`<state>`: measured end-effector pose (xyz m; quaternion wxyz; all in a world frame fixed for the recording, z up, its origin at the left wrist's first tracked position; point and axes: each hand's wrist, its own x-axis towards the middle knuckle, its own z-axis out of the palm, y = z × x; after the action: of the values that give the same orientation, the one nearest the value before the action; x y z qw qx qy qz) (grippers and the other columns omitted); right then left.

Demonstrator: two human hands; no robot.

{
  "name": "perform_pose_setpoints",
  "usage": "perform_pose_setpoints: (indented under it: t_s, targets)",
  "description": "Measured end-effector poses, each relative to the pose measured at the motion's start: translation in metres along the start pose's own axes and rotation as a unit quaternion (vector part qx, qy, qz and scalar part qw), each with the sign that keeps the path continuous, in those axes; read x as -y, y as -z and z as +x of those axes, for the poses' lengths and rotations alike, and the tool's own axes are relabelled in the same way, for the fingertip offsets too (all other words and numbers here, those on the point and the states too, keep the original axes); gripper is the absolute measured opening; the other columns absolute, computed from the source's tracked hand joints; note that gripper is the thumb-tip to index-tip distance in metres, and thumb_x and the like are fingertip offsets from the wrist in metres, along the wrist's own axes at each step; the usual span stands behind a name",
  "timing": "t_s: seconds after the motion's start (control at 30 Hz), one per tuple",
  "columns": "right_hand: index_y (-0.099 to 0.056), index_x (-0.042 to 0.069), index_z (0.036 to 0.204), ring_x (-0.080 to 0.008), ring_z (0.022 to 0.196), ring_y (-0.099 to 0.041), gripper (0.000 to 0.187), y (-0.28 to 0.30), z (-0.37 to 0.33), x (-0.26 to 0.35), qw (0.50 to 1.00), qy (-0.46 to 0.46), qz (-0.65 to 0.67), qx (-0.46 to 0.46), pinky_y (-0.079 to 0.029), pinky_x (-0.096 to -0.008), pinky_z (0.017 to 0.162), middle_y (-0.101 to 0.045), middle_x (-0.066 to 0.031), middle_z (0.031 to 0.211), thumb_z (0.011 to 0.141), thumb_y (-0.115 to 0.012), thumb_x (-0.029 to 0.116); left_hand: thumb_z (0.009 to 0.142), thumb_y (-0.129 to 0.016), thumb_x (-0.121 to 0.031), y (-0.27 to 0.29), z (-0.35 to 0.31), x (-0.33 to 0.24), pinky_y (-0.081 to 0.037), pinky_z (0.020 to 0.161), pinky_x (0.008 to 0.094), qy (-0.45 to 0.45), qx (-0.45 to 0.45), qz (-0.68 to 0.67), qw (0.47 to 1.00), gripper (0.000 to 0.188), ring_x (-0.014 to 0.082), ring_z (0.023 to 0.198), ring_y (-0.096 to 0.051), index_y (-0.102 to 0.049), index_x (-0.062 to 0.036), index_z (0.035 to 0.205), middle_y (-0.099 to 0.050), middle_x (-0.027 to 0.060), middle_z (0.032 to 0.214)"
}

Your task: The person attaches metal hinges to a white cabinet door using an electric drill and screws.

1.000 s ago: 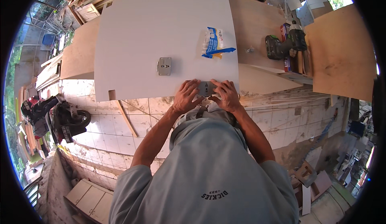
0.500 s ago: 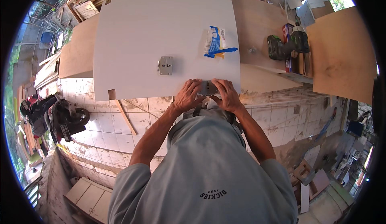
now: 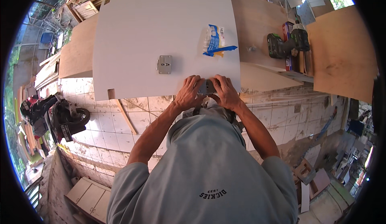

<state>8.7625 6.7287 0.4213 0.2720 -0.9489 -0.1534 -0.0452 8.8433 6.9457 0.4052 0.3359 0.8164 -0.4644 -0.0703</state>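
Observation:
A white board (image 3: 132, 35) lies in front of me. At its near edge, toward the right corner, is a small grey metal plate (image 3: 208, 86) with a dark hole in it. My left hand (image 3: 187, 93) grips the plate's left side and my right hand (image 3: 226, 93) its right side, fingers bent over the top and thumbs at the near edge. The fingers hide part of it. A similar metal plate (image 3: 164, 65), with screw holes and a bent tab on its left, lies flat on the board farther left.
An opened plastic packet (image 3: 215, 40) with a blue strip lies beyond my hands. On a brown board to the right is a cordless drill (image 3: 287, 43) beside a box. A small notch (image 3: 111, 94) cuts the white board's near left edge. A wooden strip (image 3: 126, 116) leans below.
Both hands stay on the plate at the board's edge, with only a slight shift of the fingers. My left fingers have drawn up a little. The other plate and packet rest as before.

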Motion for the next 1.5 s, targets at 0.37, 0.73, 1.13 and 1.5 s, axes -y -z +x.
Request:
perform_pose_setpoints:
  t_s: [0.37, 0.73, 1.13, 1.5]
  targets:
    - [-0.050, -0.012, 0.127, -0.0344, 0.112, -0.052, 0.068, 0.004, 0.005, -0.006, 0.998, 0.048, -0.018, 0.021, -0.044, -0.0434, 0.095, -0.047, -0.0199, 0.122, 0.079, -0.076, 0.028, 0.065, -0.083, -0.020, 0.001, 0.007, -0.003, -0.040, 0.101, 0.0471, -0.005, 0.003, 0.000, 1.000, 0.077, 0.0381, 0.118, -0.046, -0.048, 0.0061, 0.128, -0.047, 0.0193, 0.124]
    - [-0.059, 0.002, 0.124, -0.0304, 0.112, -0.055, 0.073, 0.018, 0.014, 0.010, 0.982, -0.137, 0.128, 0.012, -0.041, -0.0425, 0.101, -0.054, -0.0124, 0.122, 0.064, -0.090, 0.030, 0.068, -0.086, -0.017, 0.021, 0.011, -0.009, -0.040, 0.104, 0.0428, 0.075, -0.005, -0.202, 0.976, 0.080, 0.0333, 0.121, -0.049, -0.047, -0.0007, 0.136, -0.050, 0.0164, 0.128]
    - [-0.068, -0.001, 0.109, -0.0135, 0.078, -0.063, 0.062, 0.030, 0.019, 0.064, 0.872, -0.323, 0.358, -0.087, -0.053, -0.0284, 0.073, -0.067, -0.0061, 0.097, 0.060, -0.092, 0.027, 0.091, -0.063, -0.013, 0.024, 0.017, -0.055, -0.043, 0.106, 0.0371, 0.201, -0.086, -0.694, 0.686, 0.060, 0.0244, 0.123, -0.055, -0.043, 0.0048, 0.145, -0.053, 0.0128, 0.133]
    - [-0.066, 0.002, 0.111, -0.0168, 0.080, -0.068, 0.045, 0.108, 0.001, 0.027, 0.888, -0.241, 0.291, -0.263, -0.054, -0.0306, 0.076, -0.069, -0.0088, 0.088, 0.076, -0.087, 0.019, 0.100, -0.052, -0.020, 0.024, 0.050, -0.063, -0.050, 0.099, 0.0431, 0.249, -0.214, -0.758, 0.564, 0.031, 0.0284, 0.102, -0.064, -0.057, 0.0018, 0.122, -0.064, 0.0138, 0.104]
